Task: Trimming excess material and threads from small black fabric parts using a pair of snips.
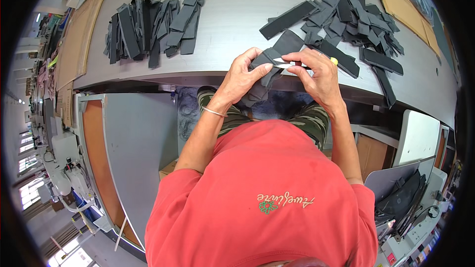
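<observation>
At the table's near edge, my left hand (243,75) is closed on a dark grey fabric strip (264,59), thumb pressed on top. More folded grey fabric hangs below that hand, over the edge. My right hand (319,76) grips a small pair of thread snips (282,64). Their pale pointed blades touch or nearly touch the strip by my left thumb; I cannot tell whether they cut into it. A yellow end (334,61) sticks out beside my right hand. Just beyond both hands lies a wider grey fabric piece (289,43).
On the grey table (227,24), a row of dark grey strips (153,27) lies at the left. A loose heap of similar strips (346,15) covers the right, one hanging over the edge. Cardboard sheets (81,34) line the left side, with another (403,5) at far right.
</observation>
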Demonstrator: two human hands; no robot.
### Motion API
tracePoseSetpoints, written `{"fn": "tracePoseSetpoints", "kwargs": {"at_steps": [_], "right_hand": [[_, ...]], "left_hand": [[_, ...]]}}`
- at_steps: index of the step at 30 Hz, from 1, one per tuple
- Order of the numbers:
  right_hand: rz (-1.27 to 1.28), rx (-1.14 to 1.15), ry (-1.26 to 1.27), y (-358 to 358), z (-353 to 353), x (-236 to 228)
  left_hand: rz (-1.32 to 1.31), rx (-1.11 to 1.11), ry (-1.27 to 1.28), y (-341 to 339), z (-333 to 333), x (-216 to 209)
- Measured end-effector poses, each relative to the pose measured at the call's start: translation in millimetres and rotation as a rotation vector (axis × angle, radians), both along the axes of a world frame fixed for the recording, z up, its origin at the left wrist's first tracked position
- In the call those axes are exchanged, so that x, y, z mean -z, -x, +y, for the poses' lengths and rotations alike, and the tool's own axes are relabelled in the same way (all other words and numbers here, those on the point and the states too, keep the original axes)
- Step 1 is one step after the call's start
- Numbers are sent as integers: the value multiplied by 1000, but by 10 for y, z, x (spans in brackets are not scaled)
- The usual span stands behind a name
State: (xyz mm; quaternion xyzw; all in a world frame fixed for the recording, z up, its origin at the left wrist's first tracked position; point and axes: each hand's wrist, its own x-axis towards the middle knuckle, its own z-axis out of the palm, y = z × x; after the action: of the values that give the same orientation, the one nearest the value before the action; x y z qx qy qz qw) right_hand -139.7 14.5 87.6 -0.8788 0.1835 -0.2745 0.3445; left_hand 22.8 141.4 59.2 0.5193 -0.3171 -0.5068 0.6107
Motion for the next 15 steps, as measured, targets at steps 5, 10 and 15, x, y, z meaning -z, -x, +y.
{"fn": "tracePoseSetpoints", "kwargs": {"at_steps": [5, 10, 15], "right_hand": [[36, 12, 211, 9, 22, 8], [-14, 38, 112, 48, -6, 64], [-30, 93, -40, -23, 93, -37]], "left_hand": [[53, 3, -1, -15, 12, 91], [61, 3, -13, -12, 13, 80], [-324, -28, -15, -10, 0, 80]]}}
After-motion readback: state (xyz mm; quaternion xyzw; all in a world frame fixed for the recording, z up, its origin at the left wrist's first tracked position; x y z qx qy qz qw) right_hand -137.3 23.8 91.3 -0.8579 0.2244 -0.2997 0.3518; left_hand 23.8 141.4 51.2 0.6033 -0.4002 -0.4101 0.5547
